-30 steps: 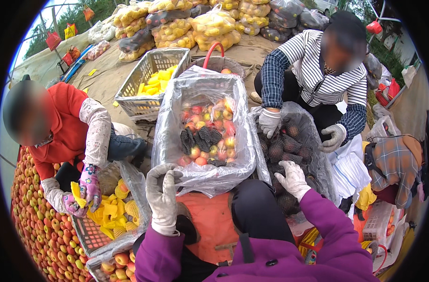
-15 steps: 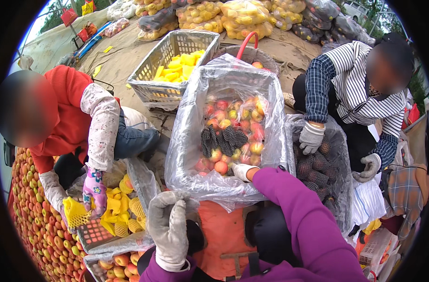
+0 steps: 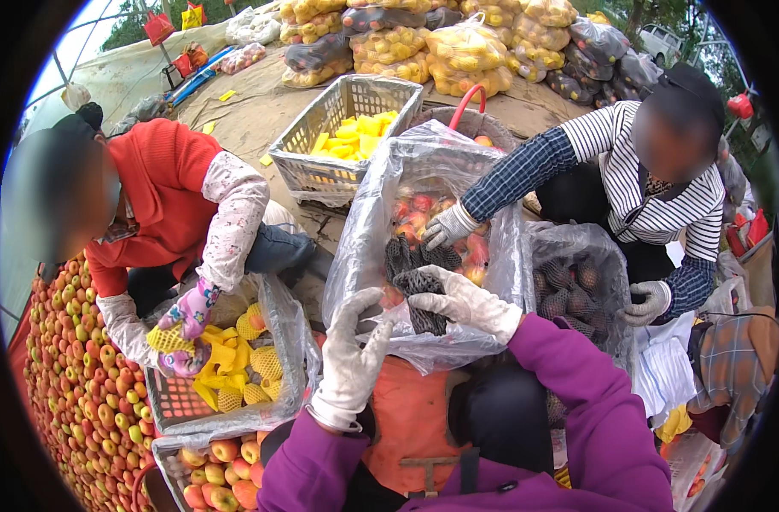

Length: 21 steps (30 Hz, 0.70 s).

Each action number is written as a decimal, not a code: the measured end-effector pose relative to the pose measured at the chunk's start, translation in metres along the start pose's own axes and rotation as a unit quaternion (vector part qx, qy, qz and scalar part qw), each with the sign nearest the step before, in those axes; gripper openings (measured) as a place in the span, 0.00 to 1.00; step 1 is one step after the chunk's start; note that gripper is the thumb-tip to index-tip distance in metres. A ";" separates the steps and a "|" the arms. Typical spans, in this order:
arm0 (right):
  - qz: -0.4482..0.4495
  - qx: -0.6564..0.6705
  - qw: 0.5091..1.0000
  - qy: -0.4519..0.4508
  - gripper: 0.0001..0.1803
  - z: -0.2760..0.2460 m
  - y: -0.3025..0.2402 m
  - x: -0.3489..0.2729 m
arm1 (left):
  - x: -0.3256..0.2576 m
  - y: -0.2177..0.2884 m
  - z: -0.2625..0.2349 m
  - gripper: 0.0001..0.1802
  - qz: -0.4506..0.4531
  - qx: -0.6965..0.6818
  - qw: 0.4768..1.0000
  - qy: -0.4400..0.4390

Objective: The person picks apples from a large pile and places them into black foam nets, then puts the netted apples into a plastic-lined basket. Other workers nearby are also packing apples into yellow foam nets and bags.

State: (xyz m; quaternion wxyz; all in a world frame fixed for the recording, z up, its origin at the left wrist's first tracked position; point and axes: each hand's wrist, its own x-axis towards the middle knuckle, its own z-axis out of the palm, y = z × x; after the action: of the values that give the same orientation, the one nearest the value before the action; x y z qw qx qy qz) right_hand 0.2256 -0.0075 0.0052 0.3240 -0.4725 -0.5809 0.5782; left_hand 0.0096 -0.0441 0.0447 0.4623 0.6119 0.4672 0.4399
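Gloved hands fill the lower middle of the head view. The left hand, in a white work glove, is raised with fingers spread wide and loose, its fingertips at the near rim of the big clear plastic bag; whether it pinches the film I cannot tell. The right hand, also white-gloved, reaches in over the bag's near edge and is closed on a dark foam net sleeve, which hangs from the fingers just inside the bag. More dark net sleeves lie on the red and yellow fruit that fills the bag.

A co-worker in a striped shirt leans in from the right; that person's gloved hand is down in the same bag, beside the sleeves, and the other gloved hand grips the rim of a second clear bag of dark net-wrapped fruit just to the right.

At the left, a person in a red jacket holds a yellow net sleeve in patterned gloves over a crate lined with plastic and strewn with yellow sleeves. Loose apples are heaped along the left edge. Behind the big bag stands a grey plastic basket holding yellow sleeves, and sacks of packed fruit are piled beyond it.
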 end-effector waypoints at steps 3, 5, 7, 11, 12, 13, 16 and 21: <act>-0.035 0.023 0.994 -0.098 0.40 0.022 -0.050 -0.035 | 0.000 0.000 -0.006 0.21 0.118 0.057 0.989 -0.070; 0.001 -0.004 0.993 -0.121 0.39 0.033 -0.076 -0.053 | -0.007 0.002 -0.013 0.19 0.085 -0.010 0.990 -0.108; -0.048 0.025 0.996 -0.069 0.31 0.045 -0.068 -0.066 | -0.016 0.018 -0.015 0.15 0.021 -0.117 0.987 -0.105; -0.056 0.171 0.983 0.021 0.24 0.069 -0.061 -0.084 | -0.024 0.012 -0.027 0.12 -0.013 -0.154 0.984 -0.087; -0.028 0.214 0.976 0.025 0.23 0.074 -0.054 -0.085 | -0.027 0.015 -0.027 0.12 -0.029 -0.162 0.982 -0.090; -0.048 0.232 0.970 0.055 0.20 0.082 -0.046 -0.084 | -0.029 0.017 -0.027 0.12 -0.044 -0.169 0.980 -0.092; -0.075 0.264 0.961 0.038 0.19 0.082 -0.023 -0.084 | -0.032 0.018 -0.026 0.12 -0.055 -0.189 0.976 -0.098; -0.117 0.493 0.856 0.107 0.16 0.081 -0.020 -0.071 | -0.031 0.021 -0.030 0.11 -0.073 -0.175 0.973 -0.131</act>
State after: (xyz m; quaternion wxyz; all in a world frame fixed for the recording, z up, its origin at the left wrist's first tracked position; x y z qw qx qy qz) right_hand 0.1720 -0.1006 0.0273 0.6400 -0.2384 -0.2331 0.6923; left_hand -0.0211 -0.0727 0.0677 0.6500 0.5379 0.3619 0.3964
